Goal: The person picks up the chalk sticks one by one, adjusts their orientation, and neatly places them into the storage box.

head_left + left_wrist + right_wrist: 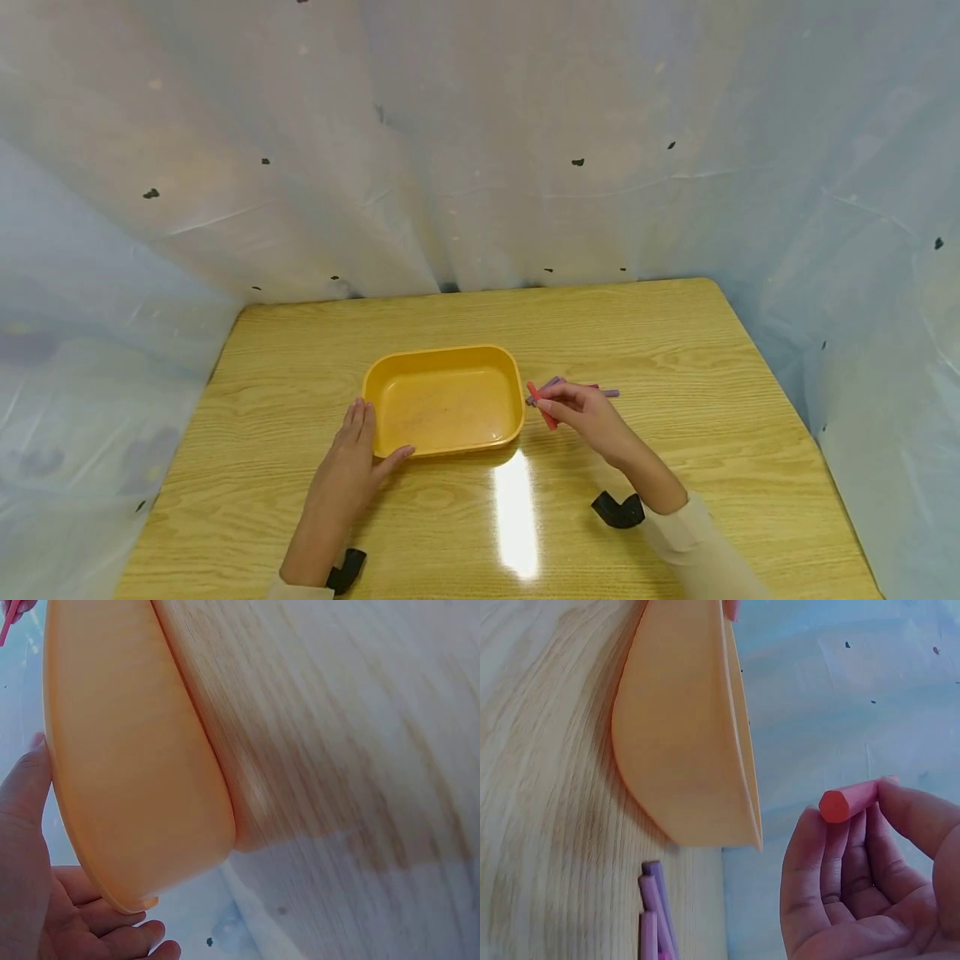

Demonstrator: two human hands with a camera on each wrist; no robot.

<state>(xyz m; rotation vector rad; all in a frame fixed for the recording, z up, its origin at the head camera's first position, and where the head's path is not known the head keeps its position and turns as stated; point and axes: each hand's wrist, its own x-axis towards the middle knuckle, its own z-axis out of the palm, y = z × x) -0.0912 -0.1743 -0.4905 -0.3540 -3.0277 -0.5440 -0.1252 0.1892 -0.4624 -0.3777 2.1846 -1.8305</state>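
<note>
My right hand (589,413) pinches a red hexagonal crayon-like stick (545,408) between thumb and fingers, just right of the yellow tray (445,450). In the right wrist view the flat end of the red stick (834,806) faces the camera, raised above the table. My left hand (348,469) rests at the tray's near left corner, fingers along the left rim and thumb along the front rim. The left wrist view shows the fingertips (154,930) by the rim's lip. Several purple and pink sticks (652,900) lie on the table beside the tray, partly hidden behind my right hand in the head view.
The wooden table (675,350) carries the tray near its middle. Pale plastic sheeting (480,167) with dark spots hangs behind and at both sides. Black curved pieces (619,509) sit beside both wrists. A bright glare lies on the table in front of the tray.
</note>
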